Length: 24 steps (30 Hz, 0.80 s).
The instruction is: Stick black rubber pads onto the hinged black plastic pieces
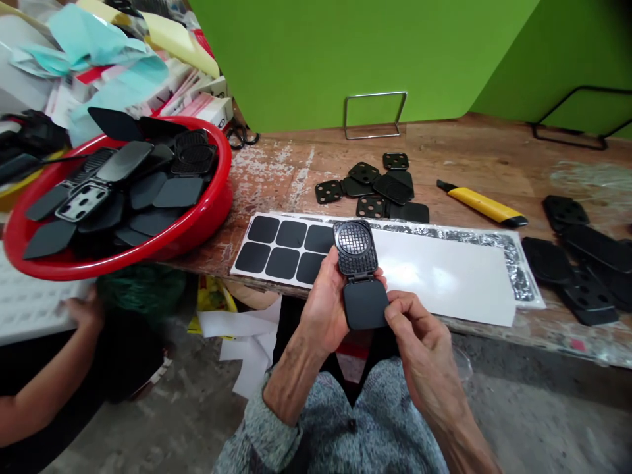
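The left hand (323,306) firmly grips one black hinged plastic case (354,247) by its mesh-windowed half, the right hand (419,329) pinches its single lid (365,303) below, over a backing sheet (281,250) showing six black square pads, with one yellow utility knife (481,205) beyond and a red basin (148,253) of black parts at left.

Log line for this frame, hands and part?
left hand: holds black hinged mesh case | right hand: pinches its square flap | nearby: black pad sheet

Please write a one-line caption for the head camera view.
Left hand holds a hinged black mesh piece, right hand its flap, above a sheet of black squares.
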### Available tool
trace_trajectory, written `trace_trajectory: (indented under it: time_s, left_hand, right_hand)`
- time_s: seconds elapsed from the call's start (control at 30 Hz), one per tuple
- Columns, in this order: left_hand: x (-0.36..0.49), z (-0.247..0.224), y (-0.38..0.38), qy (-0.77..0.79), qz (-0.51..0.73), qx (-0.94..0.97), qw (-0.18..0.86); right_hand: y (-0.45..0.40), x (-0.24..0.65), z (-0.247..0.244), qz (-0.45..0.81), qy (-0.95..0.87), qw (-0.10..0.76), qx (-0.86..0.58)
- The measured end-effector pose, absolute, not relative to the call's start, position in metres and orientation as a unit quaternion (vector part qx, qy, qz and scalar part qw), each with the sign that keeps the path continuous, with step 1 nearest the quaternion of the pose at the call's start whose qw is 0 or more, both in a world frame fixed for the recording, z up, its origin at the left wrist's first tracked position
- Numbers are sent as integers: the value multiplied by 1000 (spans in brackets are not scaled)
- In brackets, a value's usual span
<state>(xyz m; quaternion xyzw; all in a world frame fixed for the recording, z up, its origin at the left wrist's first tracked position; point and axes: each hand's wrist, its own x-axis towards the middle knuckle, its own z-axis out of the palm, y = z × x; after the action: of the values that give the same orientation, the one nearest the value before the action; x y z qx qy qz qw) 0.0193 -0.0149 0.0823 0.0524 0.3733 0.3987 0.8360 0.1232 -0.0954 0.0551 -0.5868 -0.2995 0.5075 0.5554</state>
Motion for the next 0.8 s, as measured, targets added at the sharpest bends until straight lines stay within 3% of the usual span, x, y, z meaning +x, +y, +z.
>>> trace_trajectory:
  time_s: [0.33,0.57,0.7,0.8]
  left_hand:
    - [14,85,-16,380,394,58,835]
    - [3,89,-18,406,428,57,805]
    - [-13,90,-15,447,435,57,780]
    - [-27,89,-8,441,447,52,776]
  right_hand:
    - [-96,122,51,459,-368,550,-593]
    - [-89,104,49,306,-485,509,-642]
    - [-78,87,38,340,-413,559,-634]
    - [-74,83,35,351,-457,537,-616]
